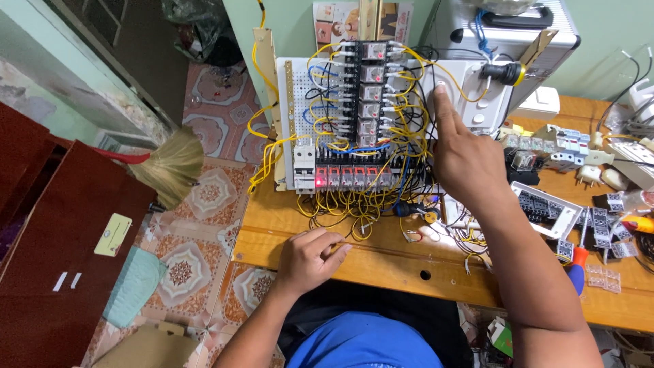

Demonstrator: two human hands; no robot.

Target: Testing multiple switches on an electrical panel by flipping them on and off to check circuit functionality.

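- Head view: one white perforated panel (294,116) stands upright at the back of a wooden bench (381,262), wired with many yellow wires (269,160) and a few blue ones.
- On the panel, one column of six clear relays (371,92) runs down the middle; below it sits one row of about six black and red modules (351,177), the leftmost lit red, with one white breaker (304,163) at the row's left end.
- The right hand (466,160) reaches up to the white box (470,92) just right of the relay column; its index finger is stretched out and its tip touches the box's face, the other fingers curled back, grasping nothing.
- The left hand (310,259) rests on the bench's front edge, below the panel, fingers curled loosely inward; whether they pinch a wire cannot be told.
- One black plug (501,73) with a yellow ring sits on the white box, just right of the fingertip.
- Right of the panel, loose relays and sockets (565,146) lie scattered on the bench, too many and too overlapped to count.
- One straw broom (170,163) leans at the left, over the patterned floor.
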